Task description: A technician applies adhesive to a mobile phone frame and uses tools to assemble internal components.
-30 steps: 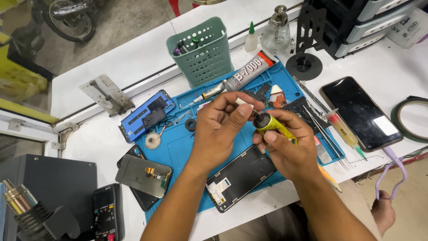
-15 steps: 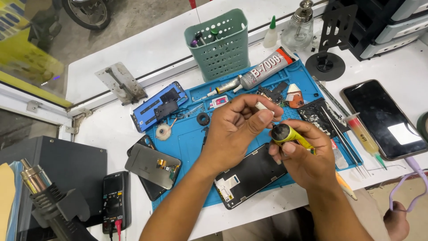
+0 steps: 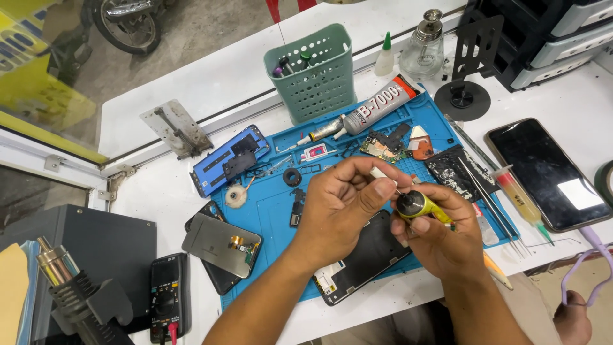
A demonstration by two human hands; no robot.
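Your right hand grasps the yellow screwdriver above the blue mat, tip toward you, so your left hand can pinch its thin bit precisely, over the opened phone.

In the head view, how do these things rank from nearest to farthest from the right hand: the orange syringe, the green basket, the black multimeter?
From the right hand:
1. Orange syringe, just to its right on the table.
2. Green basket, farther up, behind the blue mat.
3. Black multimeter, far left, at the table's near edge.
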